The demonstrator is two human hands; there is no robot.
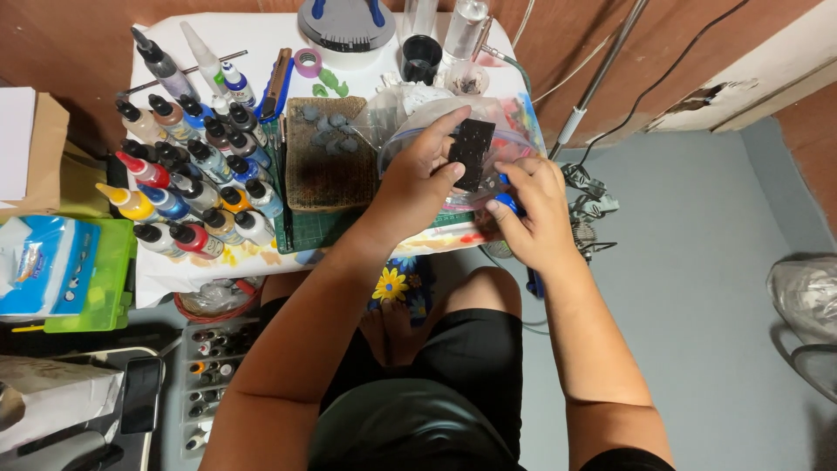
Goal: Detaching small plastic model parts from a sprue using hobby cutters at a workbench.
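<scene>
My left hand [417, 179] holds a small black rectangular block [472, 153] upright between thumb and fingers, above a clear plastic bag [514, 131] of mixed small items. My right hand [534, 209] is just to the right of the block, fingers curled around a blue-tipped tool [508, 204] whose dark handle [534, 283] hangs down below the palm. Both hands hover over the right part of a small low table [261, 35] covered with white paper. I sit cross-legged in black shorts beneath it.
Several paint dropper bottles [187, 170] crowd the table's left side. A brown sponge pad [327, 157] with small grey pieces lies on a green cutting mat [305, 234]. A black cup [421, 58] and glass jar [462, 30] stand at the back. A green box [109, 279] with a blue pack sits left.
</scene>
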